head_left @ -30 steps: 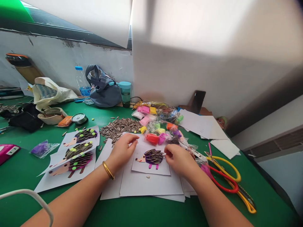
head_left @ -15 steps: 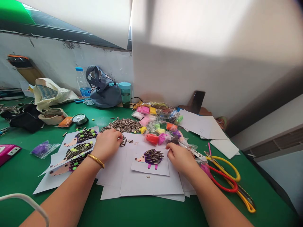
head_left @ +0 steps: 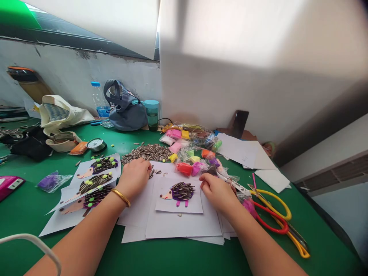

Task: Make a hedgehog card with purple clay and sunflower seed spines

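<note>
A small white card with a hedgehog picture [head_left: 181, 192] lies on a stack of white paper [head_left: 184, 227]. Its hedgehog has a peach clay face, purple body, pink legs and sunflower seeds as spines. My right hand [head_left: 217, 191] is at the card's upper right corner, with thumb and forefinger closed on its edge. Beyond the paper's left part, my left hand [head_left: 135, 176] is curled beside loose sunflower seeds [head_left: 158, 172]; its fingertips are pinched together, and what they hold is hidden. Behind it spreads a pile of sunflower seeds [head_left: 148, 151].
Left of my left arm lie several finished hedgehog cards [head_left: 99, 165] with green dots. Bagged coloured clay [head_left: 184, 168] fills the back middle. Scissors with red and yellow handles [head_left: 273, 214] lie at right. A blue bag [head_left: 128, 115] and a phone [head_left: 240, 123] stand against the wall.
The hedgehog card has shifted slightly left and turned a little, along with my right hand. My left hand has moved slightly to the right near the loose seeds.
</note>
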A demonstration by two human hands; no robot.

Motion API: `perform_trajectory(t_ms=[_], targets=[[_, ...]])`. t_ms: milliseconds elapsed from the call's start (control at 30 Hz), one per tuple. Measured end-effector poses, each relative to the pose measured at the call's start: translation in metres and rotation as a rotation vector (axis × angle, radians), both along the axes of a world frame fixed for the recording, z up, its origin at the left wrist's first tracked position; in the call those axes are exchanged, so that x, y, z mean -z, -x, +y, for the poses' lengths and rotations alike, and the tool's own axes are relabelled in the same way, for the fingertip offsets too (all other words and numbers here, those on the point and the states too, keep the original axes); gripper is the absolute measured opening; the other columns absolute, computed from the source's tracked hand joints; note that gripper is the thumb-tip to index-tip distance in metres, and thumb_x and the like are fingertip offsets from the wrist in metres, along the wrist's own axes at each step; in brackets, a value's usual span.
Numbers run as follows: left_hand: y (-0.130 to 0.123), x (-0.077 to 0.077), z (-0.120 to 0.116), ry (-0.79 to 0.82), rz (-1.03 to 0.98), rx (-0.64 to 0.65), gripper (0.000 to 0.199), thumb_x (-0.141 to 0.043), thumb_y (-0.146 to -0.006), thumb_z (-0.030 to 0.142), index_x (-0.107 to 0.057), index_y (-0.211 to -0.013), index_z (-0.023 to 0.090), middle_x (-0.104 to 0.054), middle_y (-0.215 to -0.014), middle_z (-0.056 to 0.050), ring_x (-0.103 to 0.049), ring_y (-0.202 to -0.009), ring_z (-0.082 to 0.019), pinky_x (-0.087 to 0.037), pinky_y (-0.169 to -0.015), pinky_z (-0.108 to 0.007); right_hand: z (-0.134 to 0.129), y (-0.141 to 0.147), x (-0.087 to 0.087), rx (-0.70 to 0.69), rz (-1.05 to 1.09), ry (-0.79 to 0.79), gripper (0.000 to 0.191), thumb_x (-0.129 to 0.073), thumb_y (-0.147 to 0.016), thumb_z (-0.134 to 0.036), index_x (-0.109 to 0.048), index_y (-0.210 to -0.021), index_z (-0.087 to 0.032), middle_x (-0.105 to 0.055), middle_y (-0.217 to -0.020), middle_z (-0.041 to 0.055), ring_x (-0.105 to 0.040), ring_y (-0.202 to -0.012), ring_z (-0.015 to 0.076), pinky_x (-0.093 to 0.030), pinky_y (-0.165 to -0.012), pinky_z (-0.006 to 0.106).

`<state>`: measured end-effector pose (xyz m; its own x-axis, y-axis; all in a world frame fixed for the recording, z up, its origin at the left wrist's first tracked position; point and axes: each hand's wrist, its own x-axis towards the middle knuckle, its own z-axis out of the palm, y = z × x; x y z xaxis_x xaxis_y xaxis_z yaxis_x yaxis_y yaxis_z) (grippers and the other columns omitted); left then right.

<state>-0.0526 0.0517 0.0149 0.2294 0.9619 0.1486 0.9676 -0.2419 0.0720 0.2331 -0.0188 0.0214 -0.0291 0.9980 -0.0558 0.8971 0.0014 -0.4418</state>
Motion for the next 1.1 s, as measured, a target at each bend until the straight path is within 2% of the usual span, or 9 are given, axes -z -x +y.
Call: perform_trajectory(t_ms=[100,200,267,367,533,633,733,867,1100], targets=[[-0.005,-0.005,-0.002,-0.038,-0.114,-0.025,0.02,-0.042,-0.09,0.023,-0.062,-0.09,0.019,-0.067,-0.089,-0.008,-0.061,-0.086,-0.026,-0.043,-0.074,-0.037,-0.001,0.0,0.0,-0.011,0.023,-0.101,0.029,-0.042,-0.089,-0.019,-0.065,-0.105,-0.023,-0.072,-0.101,0.0027,-0.065,-0.091,0.0187,-0.044,-0.073,0.027],[-0.019,-0.008,-0.013,-0.038,-0.383,0.09,0.021,-0.041,-0.093,0.028,-0.061,-0.093,0.021,-0.068,-0.094,-0.006,-0.061,-0.088,-0.023,-0.044,-0.076,-0.034,-0.005,0.002,0.002,-0.096,0.117,-0.228,0.026,-0.045,-0.09,-0.021,-0.065,-0.107,-0.023,-0.071,-0.106,0.0037,-0.064,-0.096,0.0187,-0.046,-0.081,0.029],[-0.034,-0.006,-0.027,0.044,-0.613,0.196,0.019,-0.046,-0.092,0.031,-0.061,-0.1,0.022,-0.068,-0.093,-0.004,-0.062,-0.088,-0.02,-0.046,-0.079,-0.032,-0.008,0.006,0.004,-0.211,0.214,-0.295,0.025,-0.047,-0.092,-0.024,-0.065,-0.11,-0.022,-0.07,-0.107,0.0051,-0.064,-0.097,0.0185,-0.047,-0.085,0.03],[-0.057,-0.002,-0.051,0.271,-0.882,0.307,0.028,-0.051,-0.09,0.03,-0.049,-0.118,0.024,-0.065,-0.079,0.001,-0.062,-0.072,-0.015,-0.048,-0.071,-0.028,-0.014,0.012,0.007,-0.396,0.341,-0.332,0.024,-0.05,-0.093,-0.029,-0.064,-0.112,-0.023,-0.07,-0.106,0.0064,-0.063,-0.097,0.0189,-0.047,-0.086,0.031],[-0.073,-0.002,-0.072,0.402,-1.007,0.379,0.026,-0.053,-0.091,0.027,-0.047,-0.116,0.023,-0.064,-0.081,0.001,-0.06,-0.073,-0.013,-0.046,-0.066,-0.026,-0.018,0.019,0.008,-0.459,0.436,-0.32,0.014,-0.053,-0.093,-0.025,-0.066,-0.095,-0.022,-0.071,-0.089,0.0027,-0.063,-0.082,0.0154,-0.047,-0.077,0.027],[-0.068,-0.008,-0.069,0.374,-0.873,0.415,0.011,-0.059,-0.088,0.029,-0.058,-0.095,0.022,-0.062,-0.08,0.0,-0.058,-0.075,-0.014,-0.044,-0.067,-0.026,-0.017,0.018,0.007,-0.361,0.436,-0.332,0.012,-0.054,-0.091,-0.023,-0.066,-0.092,-0.022,-0.07,-0.087,0.0022,-0.062,-0.08,0.0153,-0.046,-0.074,0.027],[-0.062,-0.012,-0.066,0.32,-0.523,0.6,0.011,-0.071,-0.079,0.029,-0.065,-0.073,0.021,-0.061,-0.081,-0.001,-0.056,-0.081,-0.016,-0.041,-0.073,-0.03,-0.015,0.014,0.006,-0.269,0.418,-0.336,0.013,-0.052,-0.09,-0.023,-0.065,-0.09,-0.021,-0.068,-0.085,0.0027,-0.061,-0.078,0.016,-0.046,-0.073,0.027],[-0.062,-0.006,-0.067,0.265,-0.208,0.727,0.006,-0.076,-0.074,0.025,-0.07,-0.075,0.024,-0.062,-0.082,-0.002,-0.055,-0.085,-0.019,-0.038,-0.075,-0.033,-0.012,0.011,0.006,-0.219,0.403,-0.332,0.014,-0.05,-0.09,-0.024,-0.064,-0.087,-0.021,-0.067,-0.083,0.0028,-0.06,-0.077,0.0165,-0.046,-0.073,0.028],[-0.067,0.001,-0.075,0.219,-0.108,0.752,0.004,-0.069,-0.077,0.022,-0.066,-0.075,0.022,-0.063,-0.083,-0.002,-0.055,-0.084,-0.021,-0.037,-0.072,-0.035,-0.011,0.012,0.007,-0.235,0.375,-0.316,0.015,-0.05,-0.09,-0.023,-0.064,-0.089,-0.021,-0.067,-0.084,0.0031,-0.059,-0.078,0.0167,-0.045,-0.073,0.029]])
